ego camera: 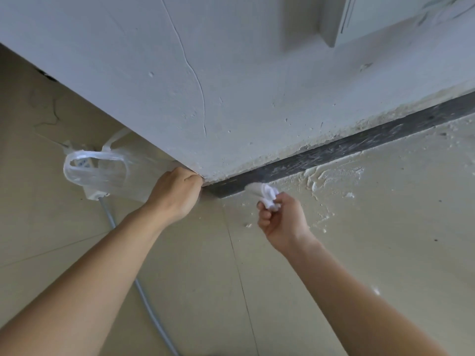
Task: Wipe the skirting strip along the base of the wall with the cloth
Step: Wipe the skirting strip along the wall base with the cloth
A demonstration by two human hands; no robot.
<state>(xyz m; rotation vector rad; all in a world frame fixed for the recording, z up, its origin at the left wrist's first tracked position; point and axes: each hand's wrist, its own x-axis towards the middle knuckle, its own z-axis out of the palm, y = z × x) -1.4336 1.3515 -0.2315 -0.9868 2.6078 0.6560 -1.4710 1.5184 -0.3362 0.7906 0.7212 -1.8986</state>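
nearest you, a grey cable (144,291) runs over the beige floor (205,278) to a white power strip (95,195). your right hand (281,222) pinches a small crumpled white cloth (268,196), bunched at your fingertips, its far end touching the near end of the skirting strip (359,143). the strip is a dark grey band streaked with white smears, at the foot of the wall (231,86), with plaster lumps (326,176) on the floor beside it. your left hand (177,194) is curled against the wall's corner, just left of the strip; whether it grips, you cannot tell. a clear plastic bag (95,170) lies beyond it.
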